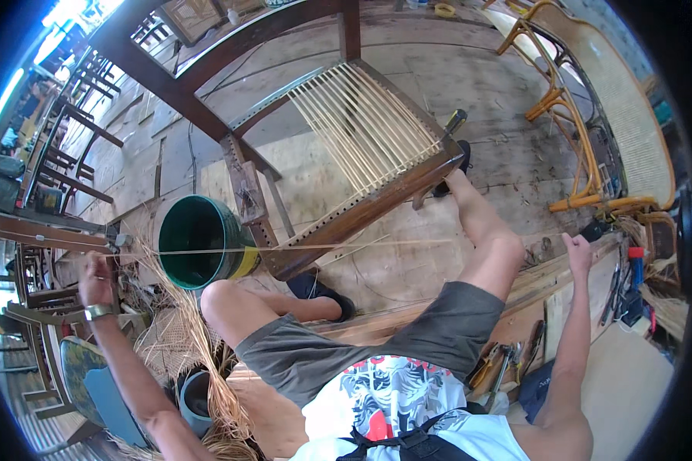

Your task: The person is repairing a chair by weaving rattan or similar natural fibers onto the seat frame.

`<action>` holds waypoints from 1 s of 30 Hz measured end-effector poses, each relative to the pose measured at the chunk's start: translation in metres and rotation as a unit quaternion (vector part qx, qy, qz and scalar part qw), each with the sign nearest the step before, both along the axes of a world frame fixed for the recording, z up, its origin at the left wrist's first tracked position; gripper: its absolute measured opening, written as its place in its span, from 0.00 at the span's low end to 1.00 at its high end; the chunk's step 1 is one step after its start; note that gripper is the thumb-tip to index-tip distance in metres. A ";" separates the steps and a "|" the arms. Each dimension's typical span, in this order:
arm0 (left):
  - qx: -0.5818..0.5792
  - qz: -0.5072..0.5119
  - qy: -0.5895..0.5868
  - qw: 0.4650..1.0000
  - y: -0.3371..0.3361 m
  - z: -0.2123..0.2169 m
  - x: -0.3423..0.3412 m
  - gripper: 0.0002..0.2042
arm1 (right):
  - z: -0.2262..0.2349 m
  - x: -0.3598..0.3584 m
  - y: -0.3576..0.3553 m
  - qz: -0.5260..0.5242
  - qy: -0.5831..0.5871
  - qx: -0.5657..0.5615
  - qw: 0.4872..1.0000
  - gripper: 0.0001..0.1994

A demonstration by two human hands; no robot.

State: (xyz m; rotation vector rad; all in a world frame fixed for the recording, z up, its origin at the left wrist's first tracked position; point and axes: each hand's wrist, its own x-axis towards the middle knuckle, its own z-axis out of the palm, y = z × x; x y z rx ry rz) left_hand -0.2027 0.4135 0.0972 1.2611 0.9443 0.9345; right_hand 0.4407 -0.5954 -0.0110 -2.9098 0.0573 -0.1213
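Observation:
A long, thin cane strand [338, 247] is stretched sideways across the view above my knees. My left hand [95, 281], out at the far left, is closed on one end. Out to the right, my right hand [579, 257] is closed with the thumb up at the other end; the strand gets faint near it. In front of me stands a dark wooden chair frame [377, 201] with small holes along its seat rails. Parallel cane strands [365, 123] run across the right part of its seat opening. A screwdriver-like handle [455, 121] stands up at the seat's right corner.
A green bucket [200, 240] stands between my left hand and the chair. Loose cane bundles [200, 346] hang beside my left knee, near a grey bucket [196, 399]. Hand tools [507, 369] lie by my right hip. A rattan settee [623, 115] stands at the right.

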 end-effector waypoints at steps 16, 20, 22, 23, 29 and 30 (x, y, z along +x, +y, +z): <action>-0.429 -0.148 0.097 0.886 -0.273 -0.156 0.219 0.27 | 0.024 -0.099 0.188 0.237 0.207 0.468 0.826 0.08; -0.473 -0.113 -0.037 0.873 -0.326 -0.212 0.241 0.29 | 0.027 -0.144 0.157 0.137 0.242 0.542 0.793 0.06; -0.412 -0.119 -0.061 0.901 -0.327 -0.231 0.253 0.34 | 0.029 -0.176 0.149 0.144 0.202 0.555 0.794 0.06; -0.370 -0.093 -0.078 0.921 -0.325 -0.237 0.260 0.35 | 0.033 -0.193 0.145 0.110 0.224 0.577 0.777 0.06; -0.346 -0.054 -0.065 0.934 -0.331 -0.202 0.280 0.36 | 0.057 -0.250 0.159 0.136 0.256 0.655 0.698 0.05; -0.356 -0.025 -0.058 0.932 -0.337 -0.191 0.284 0.38 | 0.061 -0.253 0.166 0.141 0.253 0.653 0.699 0.05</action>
